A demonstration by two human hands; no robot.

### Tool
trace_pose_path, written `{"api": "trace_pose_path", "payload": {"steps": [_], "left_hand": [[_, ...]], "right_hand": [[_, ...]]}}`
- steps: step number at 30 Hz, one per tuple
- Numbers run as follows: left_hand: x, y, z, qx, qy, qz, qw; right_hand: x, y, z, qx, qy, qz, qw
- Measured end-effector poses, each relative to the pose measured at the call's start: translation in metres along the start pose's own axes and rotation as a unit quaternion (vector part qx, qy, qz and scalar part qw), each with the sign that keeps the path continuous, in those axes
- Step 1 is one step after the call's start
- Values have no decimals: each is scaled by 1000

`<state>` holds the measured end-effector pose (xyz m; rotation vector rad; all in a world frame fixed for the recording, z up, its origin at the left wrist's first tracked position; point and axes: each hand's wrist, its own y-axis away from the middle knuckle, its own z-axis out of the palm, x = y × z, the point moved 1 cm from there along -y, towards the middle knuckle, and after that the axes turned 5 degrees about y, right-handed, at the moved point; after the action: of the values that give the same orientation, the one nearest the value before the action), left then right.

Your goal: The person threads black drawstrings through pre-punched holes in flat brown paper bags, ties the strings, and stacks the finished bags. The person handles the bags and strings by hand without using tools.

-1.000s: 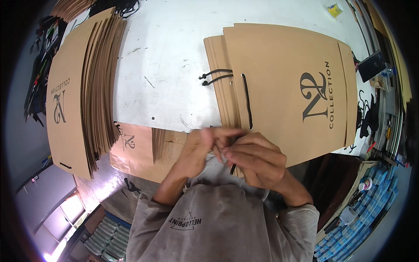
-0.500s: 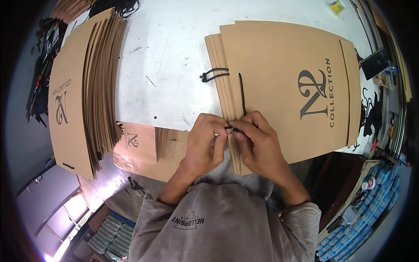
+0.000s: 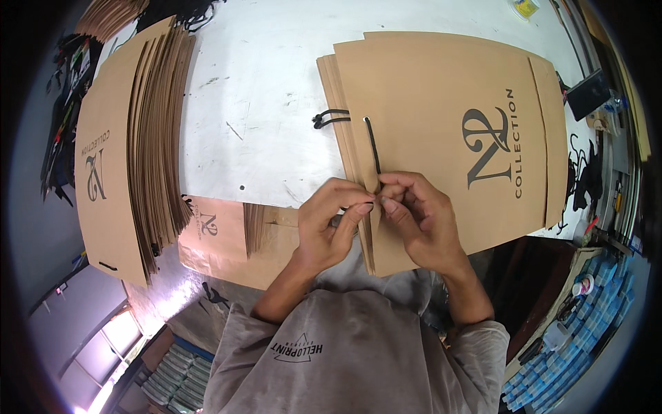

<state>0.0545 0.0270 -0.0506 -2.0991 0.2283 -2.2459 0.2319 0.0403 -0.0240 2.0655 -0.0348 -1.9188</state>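
A brown paper bag (image 3: 427, 90) with dark print lies on top of a small pile of bags, its left edge toward my hands. A black cord (image 3: 373, 148) comes out of a hole in the bag and runs down to my fingers. My left hand (image 3: 327, 221) pinches a short dark end of cord between thumb and fingers beside that edge. Over the bag's lower left part, my right hand (image 3: 427, 224) has its fingers loosely bent, thumb and index finger apart. Another black cord loop (image 3: 331, 119), knotted, sticks out from the bags below.
A tall stack of brown bags (image 3: 155, 152) stands at the left of the white table (image 3: 248, 90). More bags (image 3: 221, 224) lie low between the stack and my left arm. Black cords (image 3: 585, 176) and a dark phone-like slab (image 3: 587, 95) are at the right edge.
The hands have drawn apart slightly: my right fingers have loosened and lifted off the cord end, while the left still pinches it. The bags have shifted a little left in the view.
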Motion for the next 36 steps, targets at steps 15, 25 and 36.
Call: {"api": "trace_pose_path", "payload": {"steps": [15, 25, 36], "left_hand": [[14, 19, -50, 52, 89, -58, 993], [-35, -14, -90, 131, -208, 20, 969], [-67, -15, -117, 264, 59, -49, 961]], "right_hand": [[-58, -48, -35, -187, 286, -147, 928], [-76, -177, -153, -41, 661, -92, 744], [-267, -108, -26, 251, 427, -587, 641]]}}
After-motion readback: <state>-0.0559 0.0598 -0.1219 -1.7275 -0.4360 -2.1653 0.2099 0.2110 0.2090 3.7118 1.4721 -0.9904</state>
